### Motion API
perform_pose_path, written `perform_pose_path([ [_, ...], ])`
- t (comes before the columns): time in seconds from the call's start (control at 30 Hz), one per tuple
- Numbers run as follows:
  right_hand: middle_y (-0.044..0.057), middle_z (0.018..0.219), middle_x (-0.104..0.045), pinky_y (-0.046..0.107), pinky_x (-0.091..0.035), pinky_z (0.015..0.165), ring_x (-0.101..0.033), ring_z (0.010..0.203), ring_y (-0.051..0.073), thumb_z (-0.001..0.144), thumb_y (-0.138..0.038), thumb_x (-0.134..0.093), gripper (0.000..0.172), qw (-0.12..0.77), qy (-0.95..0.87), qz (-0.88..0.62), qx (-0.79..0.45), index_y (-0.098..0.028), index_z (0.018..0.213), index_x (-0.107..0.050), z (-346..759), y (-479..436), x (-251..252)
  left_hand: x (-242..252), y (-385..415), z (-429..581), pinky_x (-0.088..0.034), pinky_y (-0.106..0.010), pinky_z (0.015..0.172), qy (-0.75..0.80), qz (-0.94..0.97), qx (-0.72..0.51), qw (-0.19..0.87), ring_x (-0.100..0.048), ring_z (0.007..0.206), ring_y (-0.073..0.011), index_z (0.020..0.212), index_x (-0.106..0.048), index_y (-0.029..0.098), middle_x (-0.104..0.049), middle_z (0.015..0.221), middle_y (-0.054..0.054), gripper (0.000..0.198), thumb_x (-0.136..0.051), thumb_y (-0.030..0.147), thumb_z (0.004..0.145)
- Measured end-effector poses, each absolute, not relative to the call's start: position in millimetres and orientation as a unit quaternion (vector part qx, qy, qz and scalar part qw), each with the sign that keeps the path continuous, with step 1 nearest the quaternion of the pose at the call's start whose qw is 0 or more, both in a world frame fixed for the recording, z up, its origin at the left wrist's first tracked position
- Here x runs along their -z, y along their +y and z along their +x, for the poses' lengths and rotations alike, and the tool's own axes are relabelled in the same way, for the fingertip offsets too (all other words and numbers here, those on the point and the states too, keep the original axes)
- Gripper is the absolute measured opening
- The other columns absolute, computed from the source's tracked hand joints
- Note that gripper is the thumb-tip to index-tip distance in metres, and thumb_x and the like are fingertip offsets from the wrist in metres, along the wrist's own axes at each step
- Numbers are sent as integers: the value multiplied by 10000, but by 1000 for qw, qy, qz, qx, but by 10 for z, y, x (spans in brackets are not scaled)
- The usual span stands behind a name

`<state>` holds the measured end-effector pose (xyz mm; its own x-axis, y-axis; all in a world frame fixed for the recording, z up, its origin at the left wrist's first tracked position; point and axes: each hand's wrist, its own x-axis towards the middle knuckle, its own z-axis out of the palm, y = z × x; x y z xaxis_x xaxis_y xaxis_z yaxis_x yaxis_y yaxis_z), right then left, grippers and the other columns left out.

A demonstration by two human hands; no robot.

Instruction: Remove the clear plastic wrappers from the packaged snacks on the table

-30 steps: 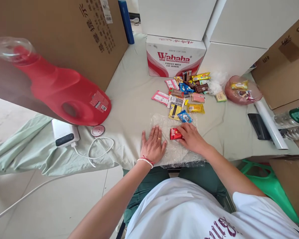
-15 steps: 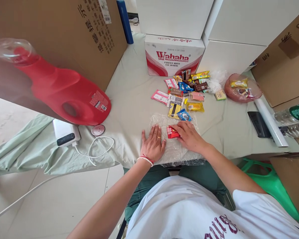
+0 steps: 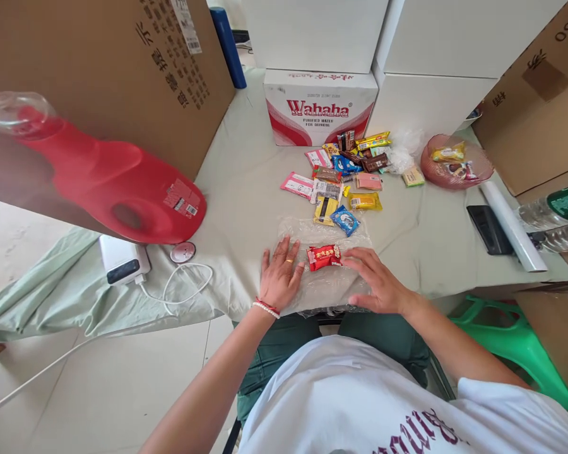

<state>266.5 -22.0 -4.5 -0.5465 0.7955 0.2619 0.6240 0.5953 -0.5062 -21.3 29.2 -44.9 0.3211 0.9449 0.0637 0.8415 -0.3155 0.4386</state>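
Red packet (image 3: 324, 257) lies on the clear film (image 3: 319, 291) spread over the cloth-covered tabletop (image 3: 246, 189); I take it as my dial's centre, twelve pointing away from the body. Between eight and nine I have the left hand (image 3: 280, 274) palm down at the film's edge, fingers extended, its grip holding nothing. Between three and four, the right hand (image 3: 377, 280) has thumb and fingers spread well apart, its grip free of any object; its fingertips come up to the packet's three o'clock end, though I can't tell whether they touch. Near one o'clock I see a blue packet (image 3: 345, 221); farther out, a pink bowl (image 3: 436, 179) at two.
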Motion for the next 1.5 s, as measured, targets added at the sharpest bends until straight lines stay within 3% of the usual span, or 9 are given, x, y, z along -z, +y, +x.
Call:
perform_pose_path([
  [0.07,185,1522,-514,651,-346,1219,-447,1439,376,909,-683,-670,818,210,-871,-415,-160,-242,1563,-454,2708,-444,149,459,313,-318,-280,-571,1294,545,793,-202,183,-306,1605,-250,1553,-496,244,-332,1721,-102,532,-364,382,1056],
  [0.23,158,1419,-610,620,-441,1167,-532,1347,322,1010,-233,-573,333,183,-864,-454,-118,-223,1330,-664,2721,-681,422,346,320,-658,-240,-577,1313,448,848,-185,216,-296,1607,-213,1301,-705,283,-668,1466,-18,568,-394,104,861],
  [0.33,135,1341,-643,564,-520,1086,-560,1286,298,1036,-250,-538,234,217,-854,-442,-164,-239,1168,-731,2752,-586,376,245,248,-817,-188,-597,1321,377,891,-88,236,-347,1586,-257,1388,-660,297,-629,1514,-33,672,-490,126,761],
  [0.47,133,1281,-655,507,-552,1019,-591,1205,271,1053,-327,-534,237,250,-840,-423,-229,-244,1083,-754,2808,-352,148,244,87,-882,-175,-662,1299,322,920,-50,217,-284,1604,-364,1519,-545,264,-430,1670,-130,720,-688,373,821],
  [0.6,132,1098,-695,427,-564,910,-637,1023,244,1062,-392,-505,316,226,-836,-429,-256,-215,1089,-765,2847,-96,-65,284,13,-813,-291,-573,1289,336,910,-135,204,-488,1496,-272,1111,-758,286,-712,1388,-80,250,-540,319,993],
  [0.87,36,913,-733,293,-505,754,-656,793,189,989,-298,-538,398,87,-775,-522,-346,-163,1353,-624,2987,560,-234,343,596,-624,-560,-442,998,593,737,-227,232,-688,1089,-271,824,-674,238,-756,983,-95,223,-543,396,912],
  [1.17,182,1317,-650,440,-457,1009,-522,1270,354,1001,-309,-564,478,9,-833,-543,-107,-126,1442,-580,2433,1227,-338,130,324,-444,-459,-503,1017,644,667,-374,-29,-639,1003,-280,941,-710,214,-702,975,-103,244,-471,198,894],
  [1.3,213,1324,-649,492,-428,1046,-501,1278,392,913,-309,-694,587,-9,-832,-548,-89,-109,1451,-573,2196,1408,-194,17,-78,-71,-453,-461,911,493,834,-244,46,-641,1058,-268,1185,-765,284,-767,1207,-69,397,-457,198,951],
  [1.5,157,1062,-761,367,-442,911,-637,1054,300,970,-148,-498,315,-36,-842,-525,-119,-127,1171,-740,2215,1393,-310,137,28,286,-457,-471,855,494,854,-119,111,-624,1087,-284,1433,-660,279,-647,1494,-26,531,-401,190,977],
])
